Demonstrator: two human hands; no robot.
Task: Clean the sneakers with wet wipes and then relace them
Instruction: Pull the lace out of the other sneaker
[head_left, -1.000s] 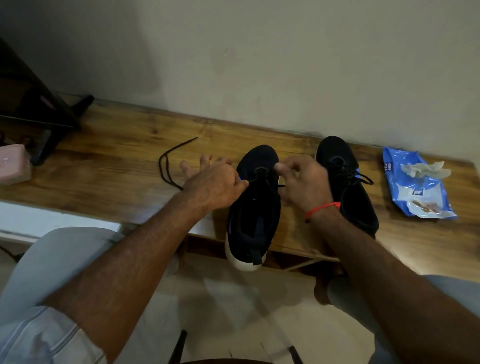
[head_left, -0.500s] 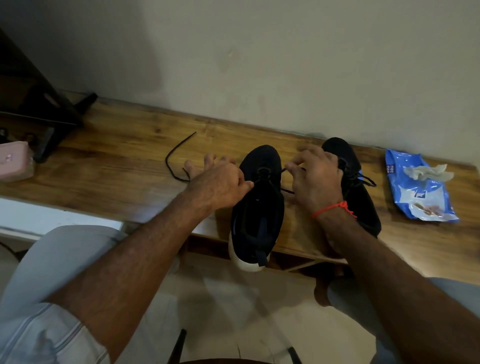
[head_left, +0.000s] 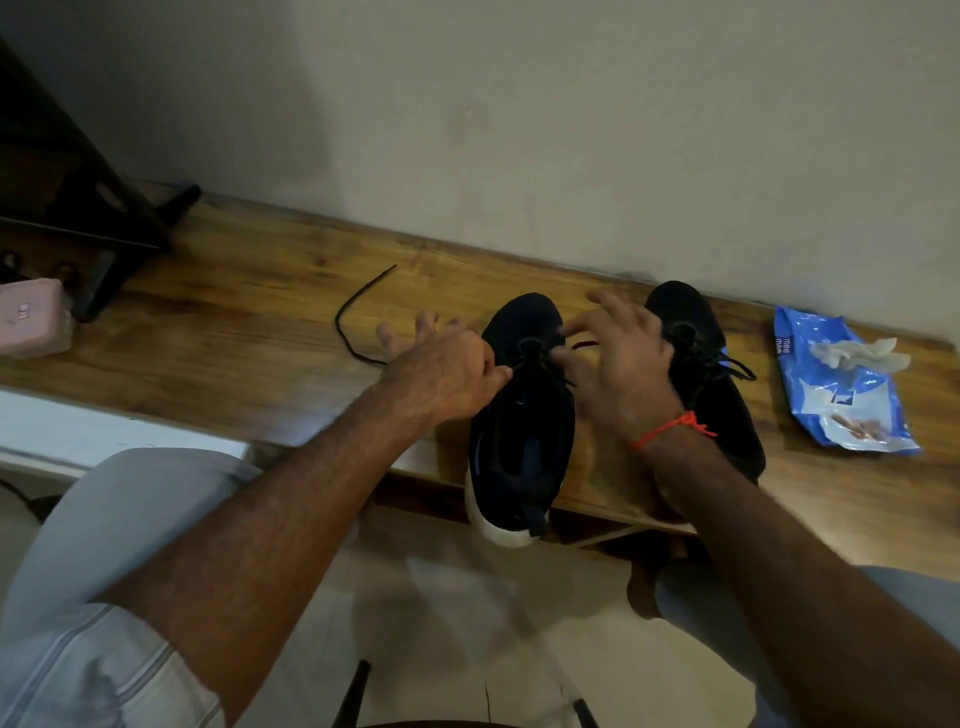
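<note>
A black sneaker (head_left: 519, 436) with a white sole lies on the wooden table (head_left: 249, 332), its heel hanging over the front edge. My left hand (head_left: 441, 374) pinches the black lace (head_left: 345, 332) at the shoe's left eyelets, and the lace's free end trails left across the table. My right hand (head_left: 618, 364) is at the shoe's right side. Its thumb and forefinger pinch the other lace end and its remaining fingers are spread. A second black sneaker (head_left: 727, 415), laced, lies just behind my right hand.
A blue wet-wipe pack (head_left: 841, 400) with a used wipe (head_left: 857, 353) on it lies at the right of the table. A pink box (head_left: 31, 317) and a black stand (head_left: 104, 228) are at the far left. The wall runs along the table's back edge.
My right hand has shifted up and right from the sneaker's eyelets, drawing the lace end out, and its fingers have spread. My left hand stays at the left eyelets.
</note>
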